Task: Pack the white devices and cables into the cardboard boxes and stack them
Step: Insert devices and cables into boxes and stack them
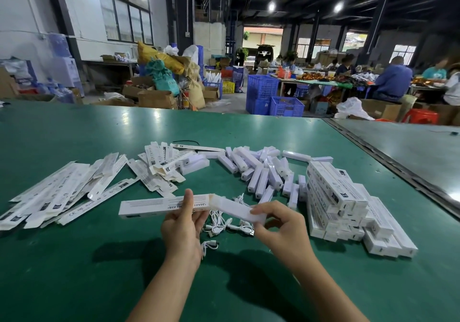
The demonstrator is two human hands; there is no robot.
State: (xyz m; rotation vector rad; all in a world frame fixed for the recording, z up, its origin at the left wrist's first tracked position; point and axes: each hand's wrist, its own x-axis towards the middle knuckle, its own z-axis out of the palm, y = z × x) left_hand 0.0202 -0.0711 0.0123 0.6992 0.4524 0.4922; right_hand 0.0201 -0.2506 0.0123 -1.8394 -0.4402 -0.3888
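My left hand grips a long white cardboard box near its open right end, thumb on top. My right hand pinches a white device whose left end sits at the box's opening. White cables lie tangled on the green table just beneath both hands. Several loose white devices are heaped beyond them. A stack of packed boxes stands to the right. Flat unfolded boxes are spread at the left.
More folded cartons lie behind the box I hold. A metal seam separates this table from a second table at the right. Beyond the far edge are blue crates, cardboard cartons and seated people.
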